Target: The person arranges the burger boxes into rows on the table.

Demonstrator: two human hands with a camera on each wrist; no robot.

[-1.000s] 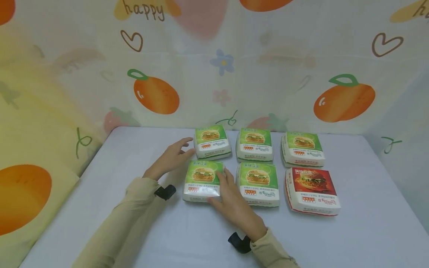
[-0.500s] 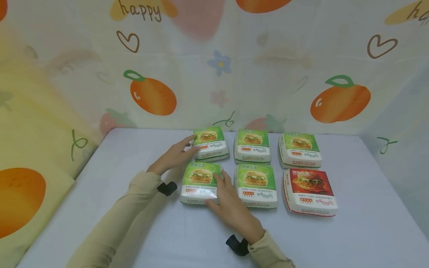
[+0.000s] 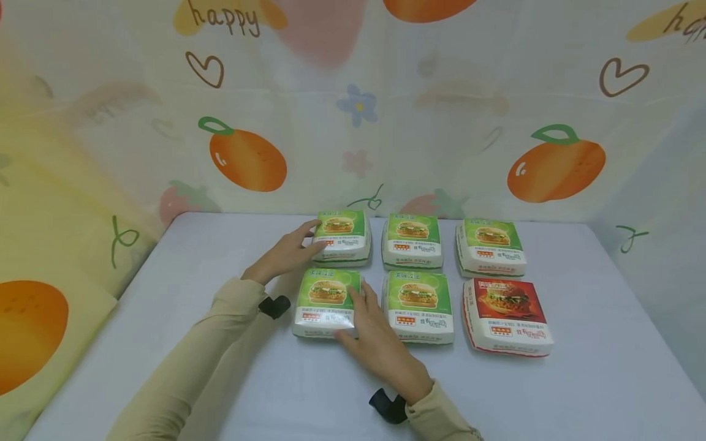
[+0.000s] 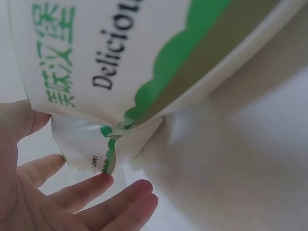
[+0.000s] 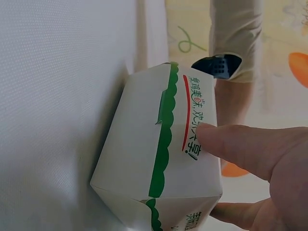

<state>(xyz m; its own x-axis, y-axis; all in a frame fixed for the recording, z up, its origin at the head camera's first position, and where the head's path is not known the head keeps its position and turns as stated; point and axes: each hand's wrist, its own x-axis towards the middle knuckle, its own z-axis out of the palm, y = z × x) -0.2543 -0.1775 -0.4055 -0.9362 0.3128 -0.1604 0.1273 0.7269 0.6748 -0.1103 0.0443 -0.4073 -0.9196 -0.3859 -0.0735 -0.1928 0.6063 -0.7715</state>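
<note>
Six burger boxes lie in two rows. My left hand [image 3: 287, 251] touches the left side of the back-left green-and-white burger box [image 3: 343, 236], thumb near its front corner and fingers loosely extended. My right hand [image 3: 383, 343] rests at the front-right corner of the front-left burger box [image 3: 325, 301]. In the right wrist view its thumb [image 5: 231, 142] lies on that box's printed front side [image 5: 187, 115], while other fingers reach along its right side. The front-left box's lettered side [image 4: 110, 53] fills the top of the left wrist view.
Green burger boxes stand at back middle [image 3: 412, 240], back right [image 3: 489, 246] and front middle [image 3: 418, 305]. A red burger box [image 3: 507, 315] is at front right. The white table [image 3: 595, 380] meets a fruit-printed curtain [image 3: 441, 141] behind.
My left hand has moved rightward against the back-left burger box, which has turned from slanted to nearly square with the row. My right hand stays at the front-left box. The view shifts slightly.
</note>
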